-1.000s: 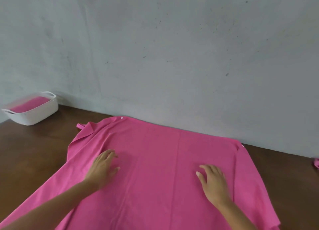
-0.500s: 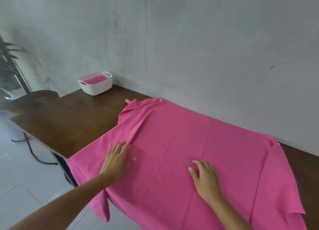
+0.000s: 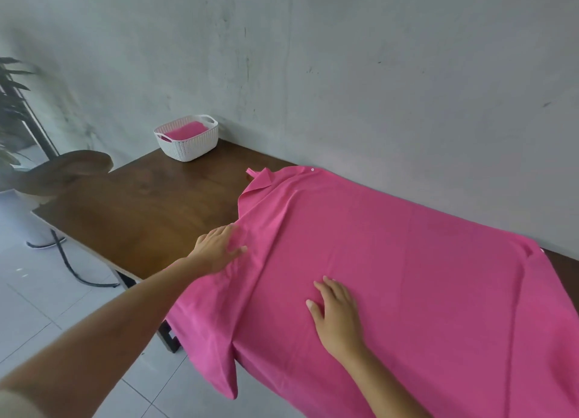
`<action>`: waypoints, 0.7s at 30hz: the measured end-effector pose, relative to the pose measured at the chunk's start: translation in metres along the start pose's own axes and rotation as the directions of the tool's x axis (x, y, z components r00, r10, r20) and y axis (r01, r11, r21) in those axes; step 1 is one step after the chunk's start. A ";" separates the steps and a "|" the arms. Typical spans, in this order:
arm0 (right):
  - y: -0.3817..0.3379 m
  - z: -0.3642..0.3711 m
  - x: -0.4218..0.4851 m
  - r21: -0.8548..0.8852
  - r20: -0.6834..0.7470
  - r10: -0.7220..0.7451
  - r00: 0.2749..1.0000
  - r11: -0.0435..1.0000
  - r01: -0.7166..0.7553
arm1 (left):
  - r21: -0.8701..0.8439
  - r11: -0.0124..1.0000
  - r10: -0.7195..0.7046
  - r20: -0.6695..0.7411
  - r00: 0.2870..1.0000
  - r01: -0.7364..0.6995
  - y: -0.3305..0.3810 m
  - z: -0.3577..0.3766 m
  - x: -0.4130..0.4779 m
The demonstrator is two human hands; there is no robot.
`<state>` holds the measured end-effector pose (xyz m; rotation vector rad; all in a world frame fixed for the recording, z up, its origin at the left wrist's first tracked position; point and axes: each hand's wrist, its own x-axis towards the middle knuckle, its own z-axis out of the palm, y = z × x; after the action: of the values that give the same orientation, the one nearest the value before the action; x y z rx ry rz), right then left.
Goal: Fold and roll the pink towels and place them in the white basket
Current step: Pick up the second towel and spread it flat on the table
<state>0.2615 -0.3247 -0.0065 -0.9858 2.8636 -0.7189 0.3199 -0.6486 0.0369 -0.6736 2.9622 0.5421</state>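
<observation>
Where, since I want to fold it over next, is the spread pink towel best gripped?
Pinch the near-left corner of the pink towel, coming from the left side with the left hand. It hangs free over the wooden table edge, so fingers can close around it; the rest lies flat.

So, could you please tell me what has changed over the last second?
The left hand has slid outward to the pink towel's left edge. Nothing was gripped or released. The right hand stays flat on the towel; the white basket has not moved.
</observation>
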 end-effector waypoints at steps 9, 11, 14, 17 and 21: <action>-0.051 0.035 0.010 -0.140 -0.126 0.060 0.990 0.987 -0.078 | -0.022 0.977 0.215 0.135 0.967 -0.214 -0.018 -0.016 0.066; -0.058 0.039 0.011 -0.149 -0.133 0.104 0.986 0.981 -0.123 | -0.044 0.973 0.231 0.160 0.960 -0.227 -0.026 -0.020 0.077; -0.063 0.045 0.008 -0.174 -0.154 0.122 0.981 0.974 -0.148 | 0.012 0.950 0.305 0.170 0.937 -0.311 -0.046 -0.021 0.090; -0.063 0.046 0.006 -0.169 -0.151 0.136 0.979 0.972 -0.161 | 0.093 0.926 0.349 0.159 0.924 -0.366 -0.062 -0.026 0.102; -0.064 0.045 0.005 -0.178 -0.141 0.152 0.978 0.968 -0.177 | 0.156 0.931 0.303 0.178 0.936 -0.331 -0.087 -0.048 0.121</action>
<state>0.3023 -0.3902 -0.0186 -0.7287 3.1257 -0.5214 0.2487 -0.7884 0.0378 -0.1266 2.9393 0.3107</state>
